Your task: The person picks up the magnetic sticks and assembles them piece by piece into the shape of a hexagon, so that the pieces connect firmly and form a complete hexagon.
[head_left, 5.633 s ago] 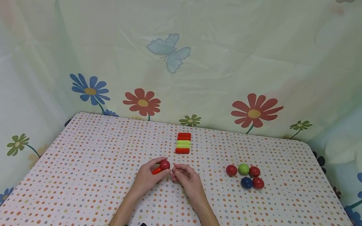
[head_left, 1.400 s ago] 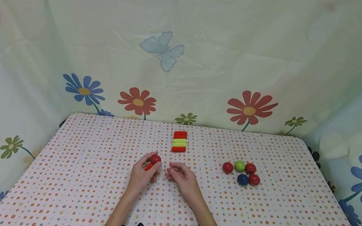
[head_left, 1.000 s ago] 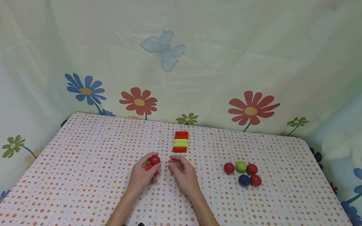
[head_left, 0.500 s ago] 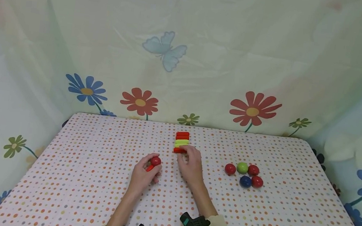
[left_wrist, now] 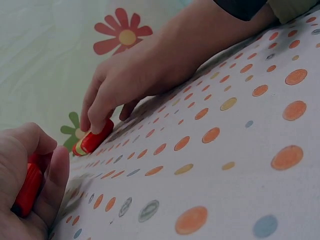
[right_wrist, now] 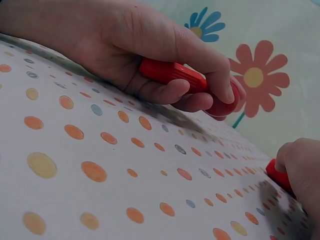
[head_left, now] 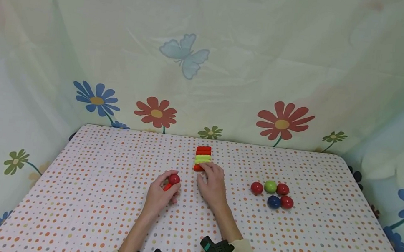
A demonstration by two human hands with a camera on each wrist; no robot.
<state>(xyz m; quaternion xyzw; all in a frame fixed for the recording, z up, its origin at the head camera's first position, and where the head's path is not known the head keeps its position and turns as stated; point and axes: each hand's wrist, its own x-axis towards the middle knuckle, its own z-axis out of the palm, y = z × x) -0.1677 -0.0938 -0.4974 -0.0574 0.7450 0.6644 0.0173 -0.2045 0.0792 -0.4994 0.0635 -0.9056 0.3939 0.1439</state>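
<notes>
My left hand [head_left: 159, 192] holds a glossy red ball [head_left: 174, 179] between the fingertips and a red ribbed stick [right_wrist: 172, 75] against the curled fingers, above the table. The stick's exact kind is unclear. My right hand [head_left: 212, 186] is at the near end of a row of short sticks, its curled fingers on the right part of the nearest red stick [head_left: 197, 168] and partly hiding it. Behind this one lie yellow-green sticks [head_left: 203, 159] and more red sticks [head_left: 204, 150], side by side. The left wrist view shows my right fingertips touching the red stick [left_wrist: 102, 135].
To the right lies a loose group of shiny balls: a green ball [head_left: 270, 187], a blue ball [head_left: 273, 202] and several red balls [head_left: 286, 202]. The dotted table [head_left: 102, 198] ends at a flowered cloth backdrop [head_left: 230, 83].
My right hand has moved forward from beside the left hand to the near end of the row of sticks. My left hand still holds the ball and stick, nearly in place.
</notes>
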